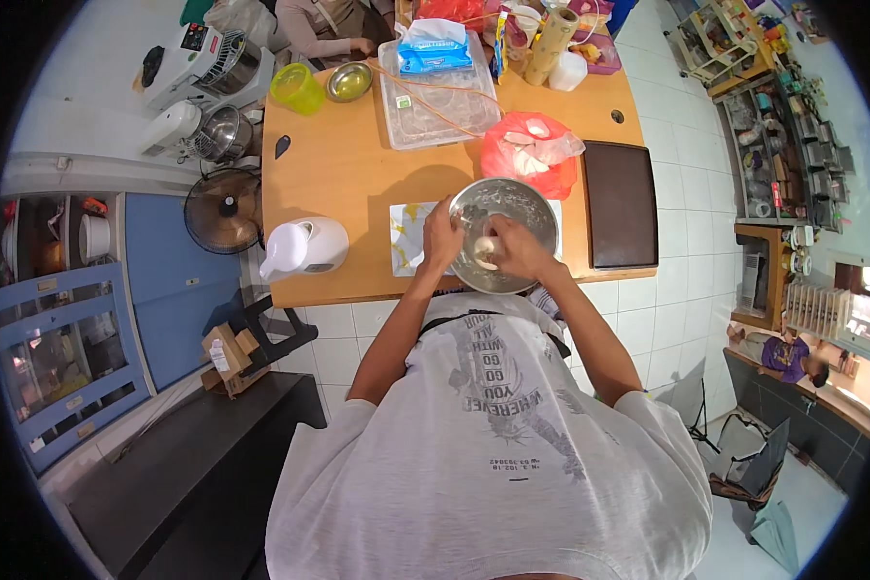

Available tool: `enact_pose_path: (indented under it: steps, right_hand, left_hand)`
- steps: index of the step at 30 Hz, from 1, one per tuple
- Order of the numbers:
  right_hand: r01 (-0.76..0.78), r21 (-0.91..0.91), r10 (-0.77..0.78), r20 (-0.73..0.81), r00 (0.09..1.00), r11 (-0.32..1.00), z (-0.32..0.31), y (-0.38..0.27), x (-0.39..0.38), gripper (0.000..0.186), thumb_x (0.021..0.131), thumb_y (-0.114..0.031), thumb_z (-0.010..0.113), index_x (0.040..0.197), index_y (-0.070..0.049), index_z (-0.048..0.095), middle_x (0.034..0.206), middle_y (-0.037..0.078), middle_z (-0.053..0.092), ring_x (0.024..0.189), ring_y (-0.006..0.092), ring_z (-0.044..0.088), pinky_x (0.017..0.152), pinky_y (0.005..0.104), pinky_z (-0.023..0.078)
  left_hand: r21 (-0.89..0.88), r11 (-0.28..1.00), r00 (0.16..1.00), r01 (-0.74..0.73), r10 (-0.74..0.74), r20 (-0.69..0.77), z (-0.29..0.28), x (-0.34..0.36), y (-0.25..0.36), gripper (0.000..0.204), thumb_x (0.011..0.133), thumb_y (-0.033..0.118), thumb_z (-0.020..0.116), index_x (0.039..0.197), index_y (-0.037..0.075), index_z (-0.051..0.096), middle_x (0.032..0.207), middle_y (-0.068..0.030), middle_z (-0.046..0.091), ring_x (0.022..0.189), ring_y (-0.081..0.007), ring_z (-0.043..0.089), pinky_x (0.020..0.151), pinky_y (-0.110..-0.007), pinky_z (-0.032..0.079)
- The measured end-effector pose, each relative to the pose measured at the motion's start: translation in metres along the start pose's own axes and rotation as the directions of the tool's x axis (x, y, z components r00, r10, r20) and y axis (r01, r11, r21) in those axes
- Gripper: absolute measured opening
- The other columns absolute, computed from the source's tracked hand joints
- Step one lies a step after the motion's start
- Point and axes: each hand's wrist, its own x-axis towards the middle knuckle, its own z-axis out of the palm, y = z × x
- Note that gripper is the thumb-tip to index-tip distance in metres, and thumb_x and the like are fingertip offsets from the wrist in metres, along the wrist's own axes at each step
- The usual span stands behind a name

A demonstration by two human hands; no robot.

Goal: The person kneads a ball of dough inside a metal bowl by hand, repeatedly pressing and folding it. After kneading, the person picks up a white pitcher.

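Observation:
A round metal bowl point(524, 200) rests at the table's front edge, smeared pale on the inside. My left hand point(442, 237) is closed on the bowl's left rim. Down inside the bowl, my right hand point(515, 247) has its fingers bent around a pale lump of dough point(485, 253); the fingertips are partly hidden. Under the bowl lies a white sheet with a yellow pattern point(408, 224).
A red plastic bag point(522, 159) sits just behind the bowl. To the right lies a dark baking tray point(623, 205), to the left a white jug point(321, 244). Farther back are a lidded clear box point(425, 106), a green container point(297, 89) and another person's hand point(362, 46).

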Motion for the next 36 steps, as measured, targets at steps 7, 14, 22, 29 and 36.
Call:
enact_pose_path:
  steps: [7, 14, 22, 29, 36]
  right_hand:
    - [-0.135, -0.032, 0.132, -0.080, 0.988, 0.990, 0.016, 0.040, 0.017, 0.049, 0.075, -0.004, 0.076, 0.122, 0.004, 0.064, 0.123, 0.028, 0.065, 0.116, 0.0464, 0.065, 0.103, 0.0520, 0.053]
    - [-0.105, -0.383, 0.035, -0.186, 0.982, 0.918, 0.046, 0.021, 0.047, 0.050, 0.077, -0.002, 0.074, 0.125, 0.001, 0.063, 0.133, 0.026, 0.059, 0.129, 0.0457, 0.055, 0.107, 0.0522, 0.051]
    - [-0.103, -0.177, 0.072, -0.173, 0.982, 0.979, 0.016, 0.001, 0.003, 0.024, 0.091, -0.020, 0.069, 0.108, -0.003, 0.070, 0.133, 0.024, 0.063, 0.119, 0.0414, 0.064, 0.096, 0.0559, 0.052]
    - [-0.228, -0.249, 0.164, -0.252, 0.954, 0.941, 0.065, 0.015, 0.035, 0.027, 0.098, -0.028, 0.060, 0.109, -0.004, 0.065, 0.122, 0.020, 0.063, 0.117, 0.0368, 0.064, 0.090, 0.0542, 0.054]
    - [-0.152, -0.439, 0.020, -0.291, 0.956, 0.886, 0.077, 0.014, 0.042, 0.029, 0.100, -0.029, 0.055, 0.111, -0.004, 0.063, 0.112, 0.018, 0.064, 0.110, 0.0363, 0.066, 0.087, 0.0522, 0.056]
  left_hand:
    - [-0.015, 1.000, 0.998, 0.023, -0.023, 0.051, 0.001, 0.000, 0.000, 0.041, 0.093, 0.001, 0.066, 0.133, -0.009, 0.062, 0.126, -0.0313, 0.069, 0.117, -0.0489, 0.066, 0.100, -0.052, 0.053]
    - [-0.017, 1.000, 1.000, -0.002, 0.002, 0.020, 0.008, 0.003, -0.004, 0.040, 0.093, 0.001, 0.066, 0.131, -0.009, 0.063, 0.126, -0.0315, 0.068, 0.119, -0.0488, 0.065, 0.101, -0.052, 0.053]
    - [-0.007, 1.000, 1.000, -0.005, 0.005, -0.020, 0.006, 0.001, -0.003, 0.040, 0.094, 0.004, 0.067, 0.132, -0.009, 0.063, 0.126, -0.0325, 0.068, 0.117, -0.0490, 0.066, 0.100, -0.051, 0.054]
    - [-0.019, 1.000, 0.998, -0.013, 0.012, -0.057, 0.007, 0.001, 0.011, 0.037, 0.094, 0.002, 0.066, 0.129, -0.008, 0.065, 0.121, -0.0320, 0.070, 0.114, -0.0493, 0.067, 0.097, -0.051, 0.054]
    - [-0.058, 0.997, 0.999, 0.049, -0.048, 0.020, -0.003, 0.000, 0.025, 0.036, 0.094, 0.003, 0.065, 0.128, -0.008, 0.065, 0.121, -0.0311, 0.070, 0.114, -0.0496, 0.067, 0.098, -0.051, 0.053]
